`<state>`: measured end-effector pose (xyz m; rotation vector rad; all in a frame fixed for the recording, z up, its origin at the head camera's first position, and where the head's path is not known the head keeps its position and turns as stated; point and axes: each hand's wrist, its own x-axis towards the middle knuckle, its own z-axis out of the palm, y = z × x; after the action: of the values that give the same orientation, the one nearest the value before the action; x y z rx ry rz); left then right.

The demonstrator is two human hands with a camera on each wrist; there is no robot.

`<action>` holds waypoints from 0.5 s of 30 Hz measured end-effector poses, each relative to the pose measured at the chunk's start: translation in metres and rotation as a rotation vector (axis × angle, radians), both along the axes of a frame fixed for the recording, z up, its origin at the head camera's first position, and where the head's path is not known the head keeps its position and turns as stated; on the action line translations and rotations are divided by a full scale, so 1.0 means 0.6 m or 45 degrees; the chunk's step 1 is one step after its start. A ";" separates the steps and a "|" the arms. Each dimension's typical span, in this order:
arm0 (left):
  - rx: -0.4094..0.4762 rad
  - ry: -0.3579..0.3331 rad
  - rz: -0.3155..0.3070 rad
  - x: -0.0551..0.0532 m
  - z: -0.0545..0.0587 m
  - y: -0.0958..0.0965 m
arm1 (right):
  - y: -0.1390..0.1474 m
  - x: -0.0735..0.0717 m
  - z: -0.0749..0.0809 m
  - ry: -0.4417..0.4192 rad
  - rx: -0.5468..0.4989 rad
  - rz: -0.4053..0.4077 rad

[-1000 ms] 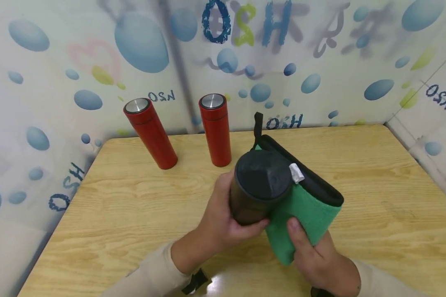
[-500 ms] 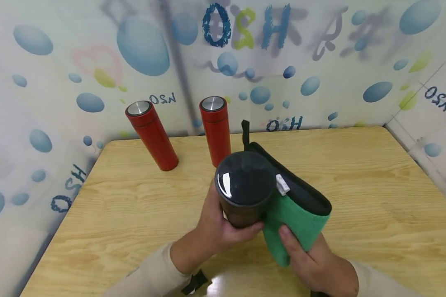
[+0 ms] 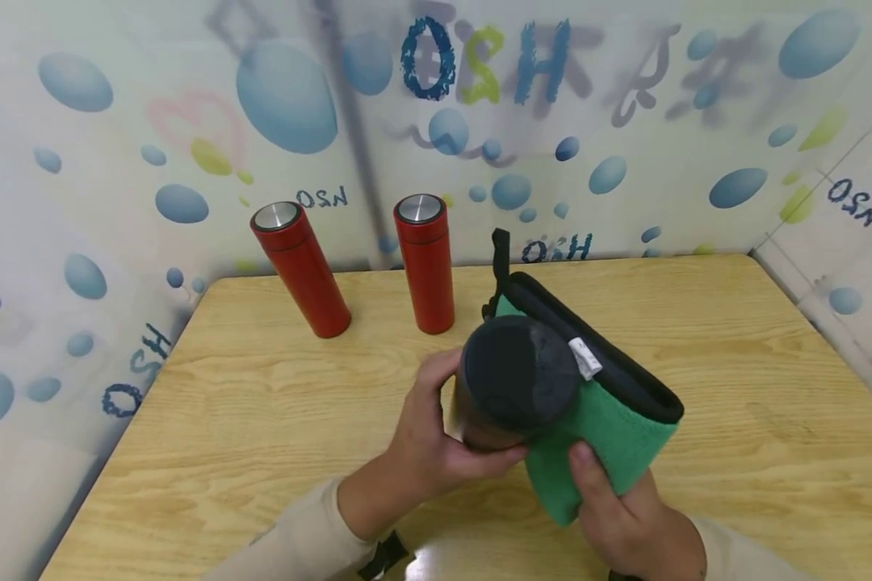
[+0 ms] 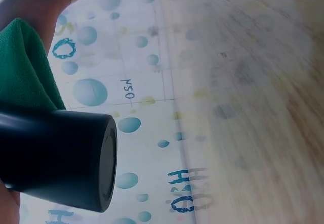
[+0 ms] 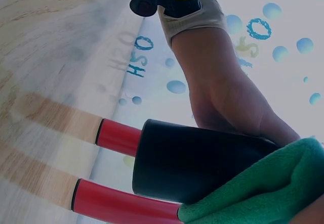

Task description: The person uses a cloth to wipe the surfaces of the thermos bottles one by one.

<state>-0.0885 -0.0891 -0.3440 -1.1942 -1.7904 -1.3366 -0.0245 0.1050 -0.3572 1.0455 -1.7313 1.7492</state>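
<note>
My left hand (image 3: 429, 452) grips a black tumbler (image 3: 519, 375) around its side, with the dark lid tilted up toward the head camera. My right hand (image 3: 635, 516) holds a green fuzzy cloth mitt or pouch (image 3: 625, 436) with its thumb on the near face. It has a black rim, a white label and a black hanging loop. The green fabric lies against the tumbler's right side. In the left wrist view the tumbler (image 4: 55, 158) shows its flat base, above the table. The right wrist view has the green fabric (image 5: 263, 183) overlapping the tumbler's side.
Two red bottles with silver lids stand on the wooden table (image 3: 262, 428) behind the hands: a left bottle (image 3: 305, 274) and a right bottle (image 3: 426, 266). A wall (image 3: 378, 161) printed with blue drops rises at the table's back edge.
The tumbler and green fabric shifted left by half a second ago, then back right. The bright reflection on the lid is gone. Both hands keep their hold; the red bottles stay put.
</note>
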 end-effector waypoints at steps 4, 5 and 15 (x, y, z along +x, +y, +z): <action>-0.016 0.009 0.006 0.001 0.002 0.000 | 0.000 0.000 0.001 -0.010 -0.007 -0.012; -0.015 0.012 0.008 0.001 0.002 -0.001 | 0.000 0.000 0.002 -0.014 -0.003 -0.015; 0.027 0.155 0.087 -0.003 0.008 0.000 | 0.005 -0.001 0.010 -0.092 0.174 -0.035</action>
<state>-0.0905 -0.0889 -0.3394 -1.1668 -1.7112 -1.2150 -0.0253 0.1078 -0.3512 1.0205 -1.9244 1.6903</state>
